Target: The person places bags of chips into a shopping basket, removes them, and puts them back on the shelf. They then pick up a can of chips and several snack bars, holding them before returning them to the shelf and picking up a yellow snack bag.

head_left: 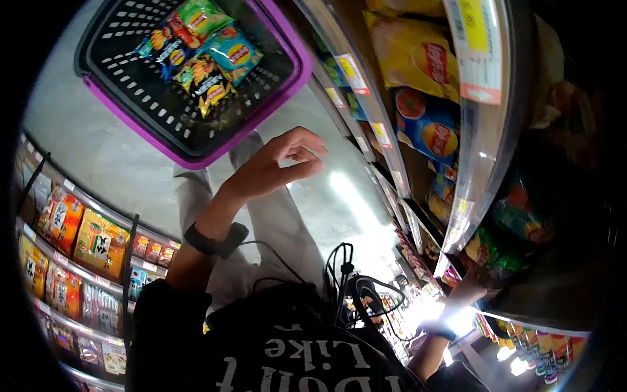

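My left hand [281, 163] is raised over the floor with its fingers loosely curved and a gap between thumb and fingers; nothing is in it. Close by stands a black shopping basket with a purple rim [297, 75], holding several chip bags: a teal one [233, 53], a black one [204, 81], a green one [201, 18] and a blue one [164, 53]. My right hand [475, 286] reaches into the shelf at lower right, at a green chip bag [499, 251]. Shadow blurs its fingers, so its grip on the bag does not show clearly.
Shelves with price tags [483, 52] rise on the right, stocked with a yellow chip bag [418, 59] and a blue chip bag [428, 127]. Across the aisle, another shelf holds orange snack packs [98, 242]. Black cables [349, 277] hang at my front above the grey floor [339, 170].
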`<state>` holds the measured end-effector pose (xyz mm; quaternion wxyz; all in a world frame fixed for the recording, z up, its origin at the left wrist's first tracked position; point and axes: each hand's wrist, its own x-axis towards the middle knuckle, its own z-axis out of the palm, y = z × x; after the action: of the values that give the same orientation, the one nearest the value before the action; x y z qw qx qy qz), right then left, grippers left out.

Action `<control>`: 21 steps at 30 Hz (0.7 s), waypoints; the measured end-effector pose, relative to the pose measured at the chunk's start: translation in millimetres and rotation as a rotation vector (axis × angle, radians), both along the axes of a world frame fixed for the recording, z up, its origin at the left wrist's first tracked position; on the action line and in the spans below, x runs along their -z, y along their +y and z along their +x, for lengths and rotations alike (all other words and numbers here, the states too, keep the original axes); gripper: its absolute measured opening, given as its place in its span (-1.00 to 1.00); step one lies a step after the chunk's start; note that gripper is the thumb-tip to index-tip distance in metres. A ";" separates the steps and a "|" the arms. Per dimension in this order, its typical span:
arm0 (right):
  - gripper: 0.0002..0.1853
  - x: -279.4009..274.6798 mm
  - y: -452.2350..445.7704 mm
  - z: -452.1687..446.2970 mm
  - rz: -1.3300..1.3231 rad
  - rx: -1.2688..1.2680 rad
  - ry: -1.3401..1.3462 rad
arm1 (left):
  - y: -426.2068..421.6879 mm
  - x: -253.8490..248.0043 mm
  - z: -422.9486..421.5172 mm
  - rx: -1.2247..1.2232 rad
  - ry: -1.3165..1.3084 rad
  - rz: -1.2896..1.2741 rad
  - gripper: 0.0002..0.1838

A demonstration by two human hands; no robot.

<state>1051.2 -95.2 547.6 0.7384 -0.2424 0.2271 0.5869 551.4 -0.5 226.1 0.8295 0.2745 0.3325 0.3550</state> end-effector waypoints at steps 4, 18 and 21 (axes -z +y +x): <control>0.02 9.9 -36.4 27.4 0.118 0.035 0.022 | -6.9 47.7 -16.8 -0.192 0.135 -0.171 -0.62; -0.87 267.1 111.6 -307.3 -0.159 -1.664 -1.422 | -96.4 197.6 -131.5 -0.560 0.601 -0.787 -0.70; -0.85 385.4 136.2 -407.1 0.118 -1.729 -1.589 | -125.8 209.8 -145.9 -0.599 0.548 -0.677 -0.57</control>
<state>644.1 41.0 162.3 0.0391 -0.5791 -0.5649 0.5865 405.5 -126.3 16.3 0.6167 -0.0333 0.6971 0.3643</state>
